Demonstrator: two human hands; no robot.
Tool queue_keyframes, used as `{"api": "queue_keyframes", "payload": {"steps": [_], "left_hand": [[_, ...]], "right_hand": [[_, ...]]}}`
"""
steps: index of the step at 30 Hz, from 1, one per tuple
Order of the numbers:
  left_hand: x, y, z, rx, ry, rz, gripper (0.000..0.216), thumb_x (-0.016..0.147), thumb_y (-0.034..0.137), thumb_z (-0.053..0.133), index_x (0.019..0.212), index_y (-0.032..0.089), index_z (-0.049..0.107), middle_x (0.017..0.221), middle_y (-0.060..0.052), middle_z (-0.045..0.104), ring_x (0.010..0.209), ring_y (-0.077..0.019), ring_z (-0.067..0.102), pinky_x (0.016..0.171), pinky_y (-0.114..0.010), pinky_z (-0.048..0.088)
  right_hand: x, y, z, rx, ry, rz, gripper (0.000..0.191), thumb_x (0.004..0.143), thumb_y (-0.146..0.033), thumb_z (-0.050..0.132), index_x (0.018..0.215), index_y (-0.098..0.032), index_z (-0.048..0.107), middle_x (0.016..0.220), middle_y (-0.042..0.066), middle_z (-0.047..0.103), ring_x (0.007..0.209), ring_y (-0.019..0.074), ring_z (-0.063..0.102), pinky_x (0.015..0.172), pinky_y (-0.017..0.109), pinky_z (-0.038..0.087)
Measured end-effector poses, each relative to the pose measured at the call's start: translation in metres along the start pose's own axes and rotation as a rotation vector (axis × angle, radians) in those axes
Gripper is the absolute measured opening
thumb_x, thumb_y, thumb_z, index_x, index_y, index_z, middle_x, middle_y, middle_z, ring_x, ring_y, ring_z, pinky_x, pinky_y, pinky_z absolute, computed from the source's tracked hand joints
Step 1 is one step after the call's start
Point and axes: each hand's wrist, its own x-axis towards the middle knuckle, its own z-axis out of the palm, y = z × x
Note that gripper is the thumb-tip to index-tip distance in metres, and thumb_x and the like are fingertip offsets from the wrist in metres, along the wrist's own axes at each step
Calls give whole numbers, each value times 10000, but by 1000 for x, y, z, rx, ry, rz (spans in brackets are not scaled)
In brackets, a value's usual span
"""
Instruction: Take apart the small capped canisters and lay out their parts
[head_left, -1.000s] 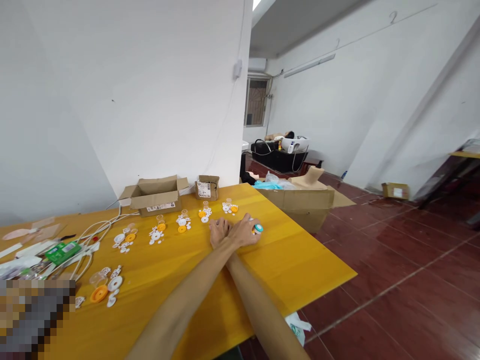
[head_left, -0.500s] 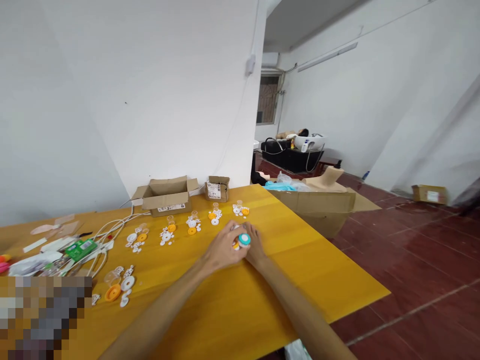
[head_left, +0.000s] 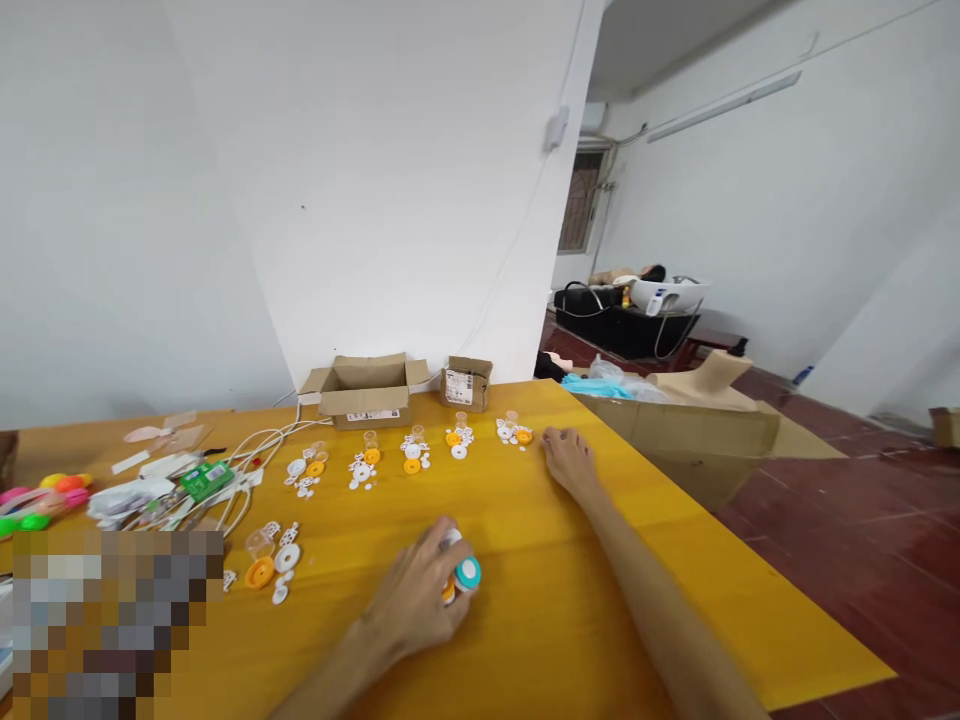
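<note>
My left hand (head_left: pixel 424 590) is wrapped round a small round plastic piece with a teal and white disc (head_left: pixel 468 573) facing out. Orange and white parts of it show between the fingers; the rest is hidden by the hand. My right hand (head_left: pixel 571 462) lies low over the table with its fingers stretched forward and holds nothing that I can see. Just left of its fingertips sits a cluster of small parts: an orange ring (head_left: pixel 523 437), white discs and a clear cup (head_left: pixel 511 418).
Similar clusters with orange rings (head_left: pixel 412 466) run in a row along the yellow table (head_left: pixel 525 580). Another orange ring (head_left: pixel 259 573) lies nearer at left. Behind stand an open carton (head_left: pixel 367 400) and a small box (head_left: pixel 466 385). White cables (head_left: pixel 247 450) and a green box (head_left: pixel 207 480) lie left.
My hands have parted. The right one let go of the plastic piece and reached forward and right to the far cluster; the left one drew the piece nearer. The view turned left.
</note>
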Motion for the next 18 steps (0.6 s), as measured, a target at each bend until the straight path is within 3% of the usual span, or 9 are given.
{"api": "queue_keyframes", "payload": {"steps": [8,18], "left_hand": [[-5,-2,5,72,14,-30,230,853,301,534,1071,267,598,1260,-85,561,1075,-257,575,752,-315,495],[-9,-2,12,74,104,-24,261,841,325,569,1097,285,603,1237,-77,584,1044,-256,581,736,-319,501]], "right_hand": [[28,-1,7,9,6,14,245,969,-256,397,1049,-225,627,1079,137,582,999,250,576,813,352,417],[33,0,8,62,2,0,305,956,-252,396,1138,-247,640,1228,150,565,1083,266,570,875,383,425]]}}
